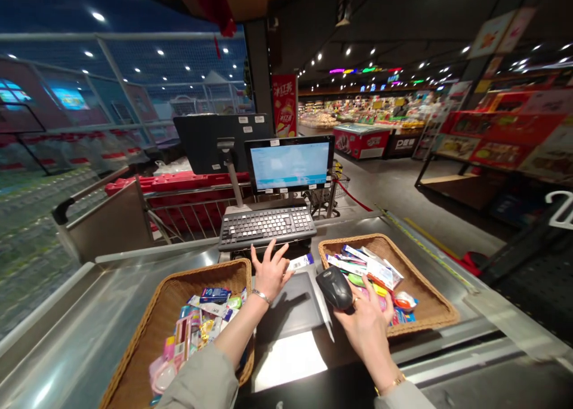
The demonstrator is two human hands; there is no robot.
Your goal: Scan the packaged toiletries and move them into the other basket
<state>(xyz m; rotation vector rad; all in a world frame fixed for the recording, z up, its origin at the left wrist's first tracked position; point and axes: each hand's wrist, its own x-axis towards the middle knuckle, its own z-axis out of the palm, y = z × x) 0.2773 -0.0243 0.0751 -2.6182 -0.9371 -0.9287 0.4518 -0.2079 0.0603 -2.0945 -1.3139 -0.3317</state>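
My left hand [270,270] is raised with its fingers spread, just in front of the black keyboard [265,225], holding nothing. A small packet [301,262] lies right beside it on the counter. My right hand [366,319] is wrapped around a black barcode scanner [335,288], held over the near left edge of the right wicker basket [427,304]. That basket contains several small packaged goods [367,270]. The left wicker basket [154,313] also holds several small colourful packets [201,322].
A lit checkout screen [289,163] stands behind the keyboard, with a second monitor's back [210,140] to its left. A dark scanning plate [293,304] lies between the baskets on the steel counter [89,313]. Red shopping carts [179,203] and store shelves [505,140] sit beyond.
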